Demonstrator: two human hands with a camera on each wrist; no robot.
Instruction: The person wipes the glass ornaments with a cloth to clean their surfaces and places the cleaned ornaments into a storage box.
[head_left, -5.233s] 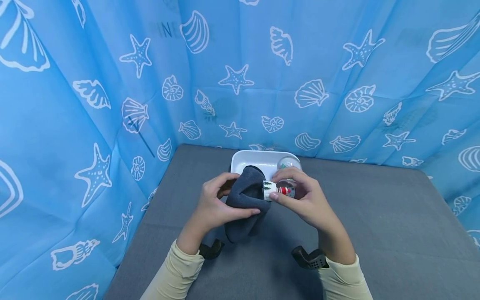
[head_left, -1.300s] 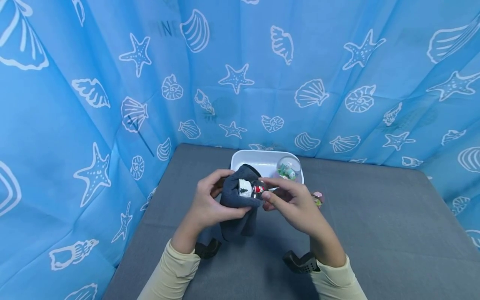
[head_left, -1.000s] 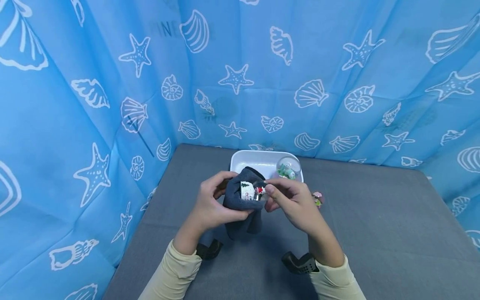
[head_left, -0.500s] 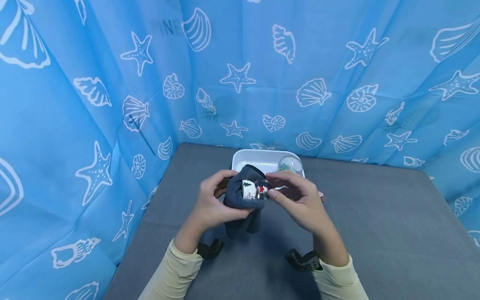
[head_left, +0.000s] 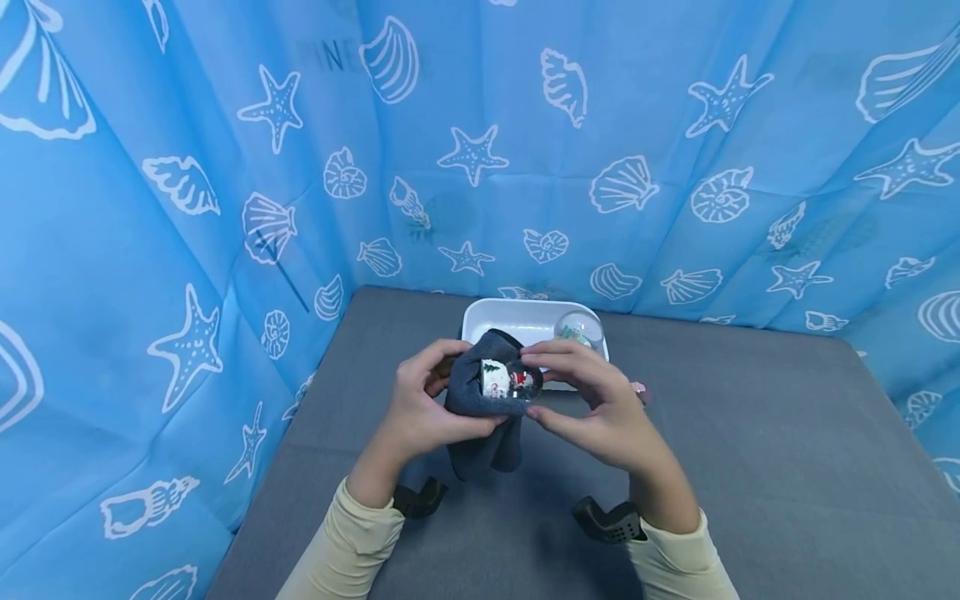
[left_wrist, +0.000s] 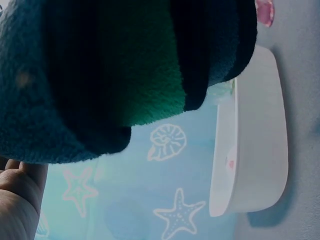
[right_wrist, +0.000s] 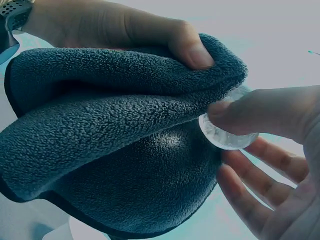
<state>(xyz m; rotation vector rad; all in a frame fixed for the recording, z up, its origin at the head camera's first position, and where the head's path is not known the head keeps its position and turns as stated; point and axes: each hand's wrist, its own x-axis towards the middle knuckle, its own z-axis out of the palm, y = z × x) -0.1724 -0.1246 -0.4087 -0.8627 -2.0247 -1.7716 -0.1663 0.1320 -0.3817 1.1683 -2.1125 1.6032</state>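
My left hand [head_left: 427,400] grips a dark grey-blue plush cloth [head_left: 467,392], thumb in front and fingers behind. Cradled in its fold lies a small snow globe [head_left: 495,379] on its side, its white base with a green tree facing left and its clear dome with a red figure facing right. Around the dome end my right hand [head_left: 600,408] spans, thumb below and fingers above. In the right wrist view the right thumb lies across the clear dome [right_wrist: 220,137] at the cloth's edge. Only cloth and part of the left hand show in the left wrist view.
Behind the cloth stands a white tray [head_left: 510,312] with a larger clear globe [head_left: 581,325] at its right end. A small pink object [head_left: 640,390] sits on the grey table [head_left: 750,433], partly behind my right hand. A blue shell-patterned curtain [head_left: 480,208] hangs at the back and sides.
Over five seconds, the snow globe has moved left, deeper into the cloth's fold. In the last half second my right thumb and fingers have spread wider around the dome; my left hand stays nearly still.
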